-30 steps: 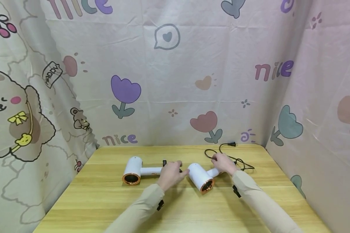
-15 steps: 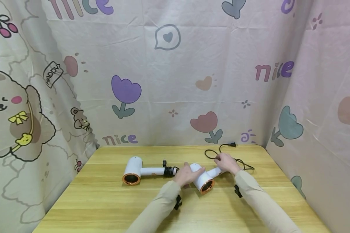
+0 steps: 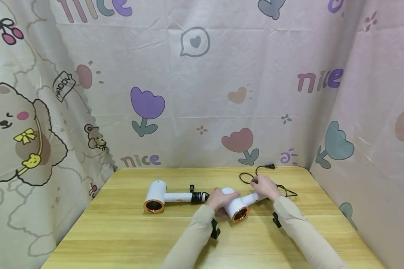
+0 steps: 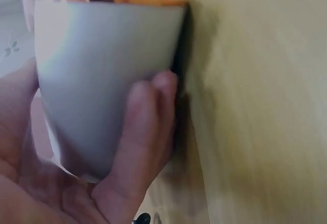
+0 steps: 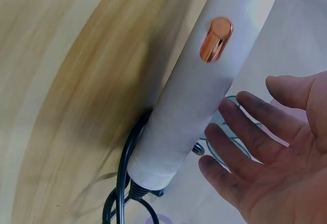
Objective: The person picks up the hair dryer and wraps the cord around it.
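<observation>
A white hair dryer with a copper rim (image 3: 235,210) lies right of centre on the table. My left hand (image 3: 220,200) grips its barrel, fingers on one side and thumb on the other; the left wrist view shows the white barrel (image 4: 102,81) between them. Beside the dryer's handle (image 5: 199,91), my right hand (image 5: 271,152) has its fingers spread, with fingertips at or near the handle's side; contact is unclear. In the head view the right hand (image 3: 266,186) covers the handle's end. A black cord (image 5: 125,157) leaves that end.
A second white hair dryer (image 3: 156,196) lies to the left, its black cord (image 3: 198,197) wound round the handle and its plug (image 3: 192,188) behind. The first dryer's cord loops behind the right hand to a plug (image 3: 271,166) near the table's back edge. Patterned curtains surround the table.
My left hand has moved right, from beside the left dryer's handle to the right dryer's barrel, and has taken hold of it. The right hand has shifted slightly right.
</observation>
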Demonstrator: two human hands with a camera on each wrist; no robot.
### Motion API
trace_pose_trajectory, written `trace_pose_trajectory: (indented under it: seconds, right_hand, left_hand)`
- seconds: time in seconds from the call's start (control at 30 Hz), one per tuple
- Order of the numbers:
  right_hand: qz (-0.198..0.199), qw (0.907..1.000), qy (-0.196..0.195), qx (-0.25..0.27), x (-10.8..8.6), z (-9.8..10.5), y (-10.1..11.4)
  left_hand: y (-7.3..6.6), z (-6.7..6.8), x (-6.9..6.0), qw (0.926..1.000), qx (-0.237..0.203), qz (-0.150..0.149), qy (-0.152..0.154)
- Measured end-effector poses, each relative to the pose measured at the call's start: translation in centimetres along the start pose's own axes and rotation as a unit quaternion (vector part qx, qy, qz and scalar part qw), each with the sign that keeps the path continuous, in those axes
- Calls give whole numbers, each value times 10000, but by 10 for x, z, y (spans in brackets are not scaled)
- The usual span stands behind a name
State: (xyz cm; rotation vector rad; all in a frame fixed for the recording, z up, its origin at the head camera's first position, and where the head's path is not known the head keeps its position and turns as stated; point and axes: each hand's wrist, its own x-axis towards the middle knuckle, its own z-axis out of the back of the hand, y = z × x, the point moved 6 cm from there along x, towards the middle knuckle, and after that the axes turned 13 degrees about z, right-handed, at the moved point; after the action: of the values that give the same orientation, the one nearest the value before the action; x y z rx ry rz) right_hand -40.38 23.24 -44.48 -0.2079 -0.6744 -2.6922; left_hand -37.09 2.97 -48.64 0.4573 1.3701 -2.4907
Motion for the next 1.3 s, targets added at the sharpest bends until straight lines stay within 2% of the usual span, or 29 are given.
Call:
trace_pose_trajectory:
  seconds: [0.07,0.13,0.27,0.37,0.47,0.57,0.63,0.7,0.77,0.87,0.9,0.93,1.0,1.07,1.1,1.17,1.3]
  right_hand:
    - [-31,10000,-28,-41,-1,2,-2]
    - [-76,9999,-39,-62,-2,3,-6]
    - [-165,9997,-133,-107,-5,10,-14]
    - [-158,9990,-386,-188,-7,21,-18]
    - [-175,9977,-634,-169,-8,32,-23]
    - [-237,9968,-763,-53,-10,39,-28]
    - [-310,9962,-797,135,-10,42,-31]
    - [-389,9938,-803,659,-11,42,-33]
    - [-397,9820,-792,1669,-11,39,-32]
    - [-354,9431,-810,3206,-8,35,-23]
    - [-301,9280,-815,3622,-7,34,-18]
    - [-197,9180,-812,3877,-6,34,-13]
    - [45,9073,-784,4130,-3,35,-2]
    - [282,9049,-720,4186,0,36,9]
    - [378,9009,-693,4269,1,36,14]
    - [479,8978,-627,4332,3,35,20]
    - [608,9020,-564,4236,8,31,28]
  left_hand:
    - [0,-2,1,9995,-307,38,98]
    - [-1,-3,2,9991,-425,-10,83]
    - [-4,0,3,9992,-365,-125,-140]
    - [-8,7,2,9988,-308,-256,-293]
    - [-11,16,0,9975,-347,-418,-445]
    - [-12,31,-2,9950,-279,-568,-778]
    - [-12,43,-3,9924,-290,-639,-1014]
    - [-11,56,-3,9891,-314,-714,-1251]
    - [-8,67,-2,9864,-507,-717,-1391]
    - [-2,81,0,9816,-1040,-686,-1450]
    - [0,85,1,9792,-1321,-670,-1389]
    - [3,89,2,9755,-1632,-661,-1315]
    - [5,93,4,9653,-2274,-684,-1085]
    - [7,97,4,9516,-2848,-773,-863]
    - [7,98,4,9443,-3096,-822,-756]
    - [7,101,3,9326,-3421,-946,-658]
    - [9,110,0,9142,-3788,-1139,-882]
